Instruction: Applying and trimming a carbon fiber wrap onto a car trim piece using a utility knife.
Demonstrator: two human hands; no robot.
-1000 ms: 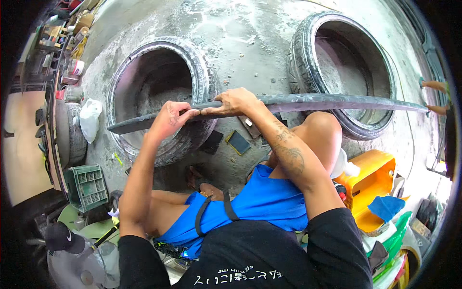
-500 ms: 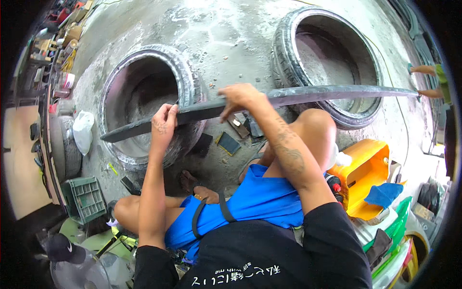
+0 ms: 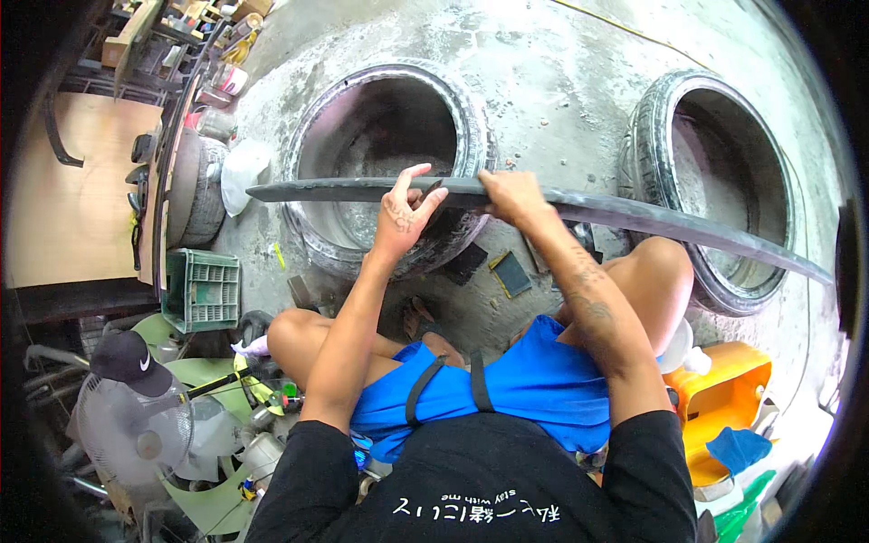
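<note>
A long, narrow dark grey strip (image 3: 625, 206), like a piece of car trim, spans from left to right above two tyres. My right hand (image 3: 516, 195) is closed around its middle, fingers over the far edge. My left hand (image 3: 405, 215) is at the strip farther left, index finger raised and the other fingers curled. Between its thumb and fingers a small dark piece shows, too small to name. Below the strip are the left tyre (image 3: 303, 136) and, at the right, the other tyre (image 3: 656, 136).
Dark flat pads (image 3: 511, 274) lie on the concrete floor between my feet and the tyres. At left stand a green crate (image 3: 195, 290) and a fan (image 3: 136, 434) with a black cap (image 3: 133, 364). An orange container (image 3: 724, 385) with a blue cloth (image 3: 738, 450) is at right.
My view has shifted, so the scene sits differently. My right hand, loose over the strip before, now grips it. The left hand's index finger has lifted, and both hands are closer together.
</note>
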